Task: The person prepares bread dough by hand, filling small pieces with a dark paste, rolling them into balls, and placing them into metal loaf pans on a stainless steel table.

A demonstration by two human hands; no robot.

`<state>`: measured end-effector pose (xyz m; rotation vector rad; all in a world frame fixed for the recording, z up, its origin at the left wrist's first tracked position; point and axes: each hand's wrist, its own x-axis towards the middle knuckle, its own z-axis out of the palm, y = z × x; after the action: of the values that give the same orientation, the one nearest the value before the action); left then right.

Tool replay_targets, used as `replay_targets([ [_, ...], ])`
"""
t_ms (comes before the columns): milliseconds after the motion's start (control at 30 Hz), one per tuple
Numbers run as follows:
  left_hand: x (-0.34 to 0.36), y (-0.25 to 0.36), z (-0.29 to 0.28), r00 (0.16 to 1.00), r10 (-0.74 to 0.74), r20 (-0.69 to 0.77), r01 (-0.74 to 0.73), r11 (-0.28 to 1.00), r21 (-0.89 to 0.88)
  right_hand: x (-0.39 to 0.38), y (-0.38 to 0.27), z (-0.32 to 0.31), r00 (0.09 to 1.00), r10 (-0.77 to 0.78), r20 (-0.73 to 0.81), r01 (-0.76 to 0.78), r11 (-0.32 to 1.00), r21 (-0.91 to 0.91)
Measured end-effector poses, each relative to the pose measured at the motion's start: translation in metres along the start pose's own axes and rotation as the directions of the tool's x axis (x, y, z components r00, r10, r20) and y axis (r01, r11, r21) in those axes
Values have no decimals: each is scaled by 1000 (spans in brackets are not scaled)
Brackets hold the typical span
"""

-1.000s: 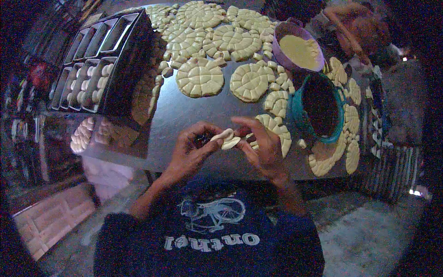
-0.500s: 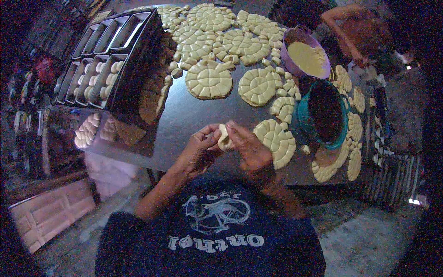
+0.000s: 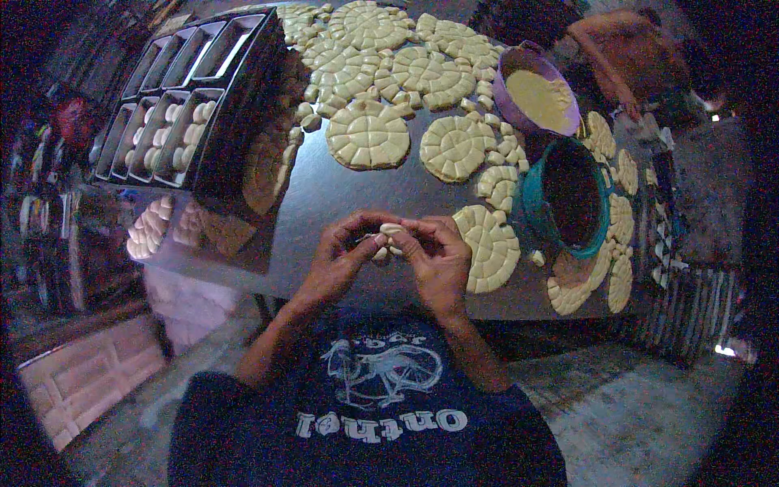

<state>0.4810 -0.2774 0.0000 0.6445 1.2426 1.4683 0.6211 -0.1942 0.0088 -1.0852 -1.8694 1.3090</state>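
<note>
Close to the table's near edge, both my hands meet around a small pale piece of dough (image 3: 391,230). My left hand (image 3: 345,252) has its thumb and fingers closed on it from one side. Pinching it from the other side is my right hand (image 3: 441,258), thumb on top. The fingers hide part of the dough. Beside my right hand lies a round, flat dough disc (image 3: 489,250) scored into segments. Further off, two more scored discs (image 3: 367,136) (image 3: 456,148) rest on the dark, shiny table (image 3: 324,203).
A dark rack of metal loaf tins (image 3: 182,134) stands at the left, some tins holding dough pieces. To the right are a teal bucket (image 3: 531,199) and a purple basin (image 3: 505,93) with yellowish contents. More cut dough (image 3: 426,77) covers the far side. Another person (image 3: 629,53) is at far right.
My right hand has turned inward, so its thumb now presses on the dough. My left hand has closed further around the piece, which is more covered than before.
</note>
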Motion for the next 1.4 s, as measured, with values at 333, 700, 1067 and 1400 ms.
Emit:
replay_targets([
  [333,2,-23,8,977,-109,-186,77,982,-175,-12,10,0,972,-234,-3,233,970,-64],
  [700,-7,-26,5,995,95,-11,-91,974,207,-8,9,-8,977,-213,26,211,931,-298],
  [1067,-4,-40,6,992,124,-36,-113,966,231,10,16,-26,963,-1,271,30,994,-103],
  [1400,6,-18,23,990,138,22,-140,984,115,25,40,-41,841,318,438,-454,854,252],
])
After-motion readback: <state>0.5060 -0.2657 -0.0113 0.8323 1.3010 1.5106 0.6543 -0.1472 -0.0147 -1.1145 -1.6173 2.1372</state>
